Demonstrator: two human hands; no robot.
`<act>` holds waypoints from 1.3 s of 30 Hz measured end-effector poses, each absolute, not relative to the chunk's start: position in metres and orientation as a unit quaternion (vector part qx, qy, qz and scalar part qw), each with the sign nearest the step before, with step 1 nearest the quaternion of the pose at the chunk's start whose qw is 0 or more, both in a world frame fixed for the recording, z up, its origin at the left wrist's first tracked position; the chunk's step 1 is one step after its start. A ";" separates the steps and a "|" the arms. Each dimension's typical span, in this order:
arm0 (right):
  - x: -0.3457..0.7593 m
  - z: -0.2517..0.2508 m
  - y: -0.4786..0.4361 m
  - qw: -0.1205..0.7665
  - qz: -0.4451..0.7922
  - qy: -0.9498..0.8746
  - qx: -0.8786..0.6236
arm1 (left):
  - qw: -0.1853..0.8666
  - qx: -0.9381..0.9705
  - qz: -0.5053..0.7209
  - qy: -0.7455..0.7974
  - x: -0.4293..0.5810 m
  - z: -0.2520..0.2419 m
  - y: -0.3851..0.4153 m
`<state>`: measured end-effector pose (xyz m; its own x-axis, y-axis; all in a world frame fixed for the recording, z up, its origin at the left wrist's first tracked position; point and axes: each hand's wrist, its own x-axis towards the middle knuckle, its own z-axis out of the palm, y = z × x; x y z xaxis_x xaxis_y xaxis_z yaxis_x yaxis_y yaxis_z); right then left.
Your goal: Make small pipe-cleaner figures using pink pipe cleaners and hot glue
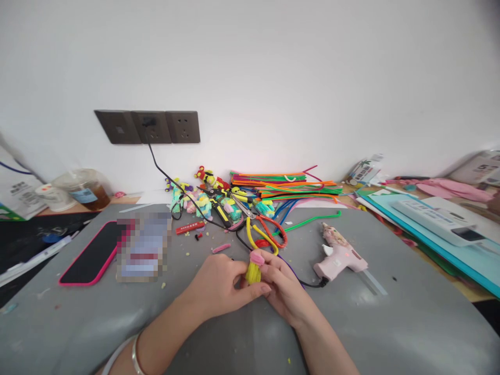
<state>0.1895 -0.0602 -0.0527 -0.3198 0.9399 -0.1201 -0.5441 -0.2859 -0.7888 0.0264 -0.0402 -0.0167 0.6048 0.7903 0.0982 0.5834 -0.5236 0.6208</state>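
Over the near middle of the bench, the left hand and right hand have their fingers pinched around a yellow-and-pink fuzzy piece, with a pink glue gun right and pipe cleaners far.

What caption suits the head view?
Both hands hold a fuzzy pink-and-yellow piece over a grey surface, a pink glue gun lying to the right.

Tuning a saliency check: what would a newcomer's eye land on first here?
Probably the vivid pipe cleaners, piled at the back near the white wall. Next, the small yellow-and-pink fuzzy piece below picture centre, held between the left grip and the right grip. Then the pale pink glue gun, lying on the gray tabletop to the right.
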 end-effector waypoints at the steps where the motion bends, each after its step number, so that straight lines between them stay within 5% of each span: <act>1: 0.190 -0.053 -0.060 0.500 0.744 -0.325 -0.302 | 0.275 0.852 0.187 0.405 0.026 -0.017 -0.040; 39: 0.190 -0.056 -0.062 0.499 0.744 -0.323 -0.305 | 0.302 0.841 0.162 0.419 0.027 -0.017 -0.040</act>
<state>0.1903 -0.0616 -0.0556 -0.3151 0.9399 -0.1314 -0.5456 -0.2927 -0.7853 0.0270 -0.0402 -0.0165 0.5968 0.8021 0.0196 0.6061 -0.4667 0.6440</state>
